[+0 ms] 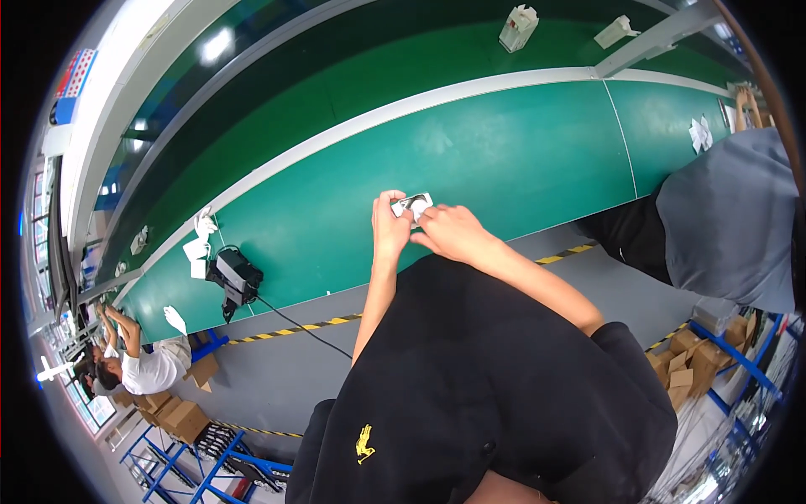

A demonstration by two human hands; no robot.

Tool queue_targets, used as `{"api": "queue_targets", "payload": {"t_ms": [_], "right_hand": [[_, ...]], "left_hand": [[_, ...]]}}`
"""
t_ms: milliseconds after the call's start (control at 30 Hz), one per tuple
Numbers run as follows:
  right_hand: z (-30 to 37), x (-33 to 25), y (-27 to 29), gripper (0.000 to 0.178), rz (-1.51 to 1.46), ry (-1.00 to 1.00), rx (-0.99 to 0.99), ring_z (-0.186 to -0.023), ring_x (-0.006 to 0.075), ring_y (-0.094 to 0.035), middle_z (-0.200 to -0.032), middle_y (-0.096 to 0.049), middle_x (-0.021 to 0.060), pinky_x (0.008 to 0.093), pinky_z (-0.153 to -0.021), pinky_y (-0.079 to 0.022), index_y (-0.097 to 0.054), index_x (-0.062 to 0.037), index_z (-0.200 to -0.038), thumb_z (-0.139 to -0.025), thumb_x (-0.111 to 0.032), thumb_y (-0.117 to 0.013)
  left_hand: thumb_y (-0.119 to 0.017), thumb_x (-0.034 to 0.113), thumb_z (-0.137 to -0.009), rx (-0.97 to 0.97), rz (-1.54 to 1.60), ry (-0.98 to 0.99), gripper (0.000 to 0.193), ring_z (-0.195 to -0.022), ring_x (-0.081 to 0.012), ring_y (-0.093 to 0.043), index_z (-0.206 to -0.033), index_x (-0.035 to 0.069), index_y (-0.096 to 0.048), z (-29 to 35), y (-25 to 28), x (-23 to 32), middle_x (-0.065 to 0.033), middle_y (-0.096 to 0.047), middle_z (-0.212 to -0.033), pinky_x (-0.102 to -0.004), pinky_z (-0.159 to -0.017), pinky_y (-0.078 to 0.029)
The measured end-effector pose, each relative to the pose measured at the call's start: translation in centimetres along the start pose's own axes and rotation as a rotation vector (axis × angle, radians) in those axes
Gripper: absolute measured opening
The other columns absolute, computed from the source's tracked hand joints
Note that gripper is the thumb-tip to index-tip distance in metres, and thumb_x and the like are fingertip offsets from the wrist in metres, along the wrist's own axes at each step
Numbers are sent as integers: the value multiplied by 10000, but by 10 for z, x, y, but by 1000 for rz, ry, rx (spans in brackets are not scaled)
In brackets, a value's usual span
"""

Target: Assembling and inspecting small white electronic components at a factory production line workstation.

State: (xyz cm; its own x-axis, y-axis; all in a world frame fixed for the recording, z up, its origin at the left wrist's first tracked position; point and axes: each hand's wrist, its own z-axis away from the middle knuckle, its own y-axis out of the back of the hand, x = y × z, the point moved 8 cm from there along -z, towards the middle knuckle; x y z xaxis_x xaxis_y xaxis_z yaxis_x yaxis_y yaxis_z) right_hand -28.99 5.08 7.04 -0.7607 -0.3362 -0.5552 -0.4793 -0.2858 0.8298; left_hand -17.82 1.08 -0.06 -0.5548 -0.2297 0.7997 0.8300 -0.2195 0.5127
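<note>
Over the near edge of the green table, both my hands meet at a small white box [426,199]. Something dark and something pale show inside its open top, too small to name. My left hand [389,228] grips the box's left side, fingers curled round it. From the right, my right hand [457,233] has its fingers bent and pressed at the box's near right edge. Its fingertips partly cover the box.
The green table [520,134] runs across, with a dark conveyor belt [353,80] behind a pale rail. White cartons [519,28] stand on the belt. A black device [238,274] with a cable lies at left. Co-workers [730,210] sit at right and far left.
</note>
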Motion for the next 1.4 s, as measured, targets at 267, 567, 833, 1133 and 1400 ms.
{"api": "queue_targets", "payload": {"t_ms": [267,567,833,1133,1400], "right_hand": [[4,15,-20,444,-53,-93,-97,-755,262,-646,-886,-617,153,367,-583,-505,-512,8,-998,-748,-308,-701],[18,-17,-2,461,30,125,107,-686,279,-642,-898,-603,125,374,-549,-497,-502,-13,-1020,-756,-338,-696],[9,18,-21,440,45,-90,-105,-737,273,-648,-859,-629,132,389,-606,-500,-519,-8,-1008,-752,-319,-699],[16,23,25,335,-210,-207,21,-815,303,-647,-862,-663,121,400,-705,-503,-612,-23,-942,-791,-320,-645],[40,81,-18,352,-761,-445,144,-855,315,-637,-883,-664,139,392,-740,-492,-659,-86,-1030,-831,-365,-579]], "left_hand": [[-586,-11,-753,-77,274,39,266,-858,-169,-568,-1015,3,-546,0,-7,-7,-107,-580,-954,-282,-746,-470],[-604,22,-778,-102,439,-61,307,-769,-141,-574,-1078,-4,-551,4,-9,-8,-92,-610,-919,-273,-653,-480],[-614,45,-791,-131,120,84,313,-640,-120,-567,-1099,18,-564,12,-9,3,-76,-631,-847,-251,-505,-462],[-605,72,-814,-70,178,59,308,-674,-124,-581,-1113,16,-557,17,-6,0,-86,-636,-875,-255,-544,-466],[-640,154,-802,-12,138,8,364,-835,-210,-616,-1113,-10,-545,17,-9,6,-128,-637,-931,-314,-730,-487]]}}
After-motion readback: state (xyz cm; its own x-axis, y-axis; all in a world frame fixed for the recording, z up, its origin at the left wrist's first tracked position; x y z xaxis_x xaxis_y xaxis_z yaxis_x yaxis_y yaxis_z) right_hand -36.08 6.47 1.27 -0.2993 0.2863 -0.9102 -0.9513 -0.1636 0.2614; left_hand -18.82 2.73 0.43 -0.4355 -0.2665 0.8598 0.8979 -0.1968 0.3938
